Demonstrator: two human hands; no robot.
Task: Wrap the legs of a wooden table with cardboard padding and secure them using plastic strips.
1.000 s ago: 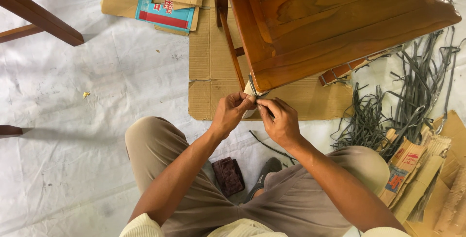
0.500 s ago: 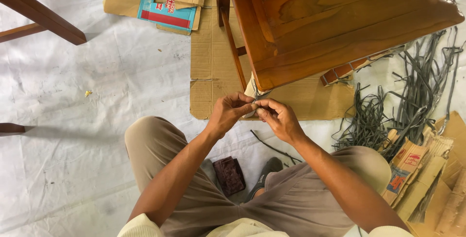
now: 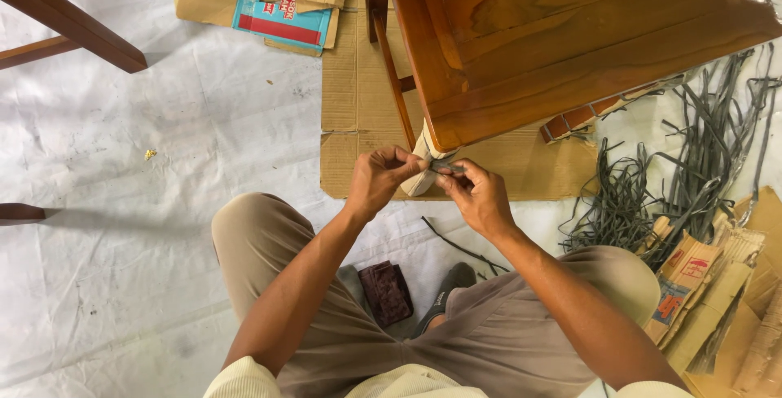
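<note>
Both arms are bare and stretched forward from the body, elbows bent a bit, converging toward the middle. The left hand is curled with knuckles up, thumb and fingertips pinched together at its far right end. The right hand sits just beside it, back of the hand up, fingers bent and pinched toward the left one, so the fingertips of both nearly meet. Wrists look fairly straight. Knees spread wide either side of the forearms, person's sitting low.
</note>
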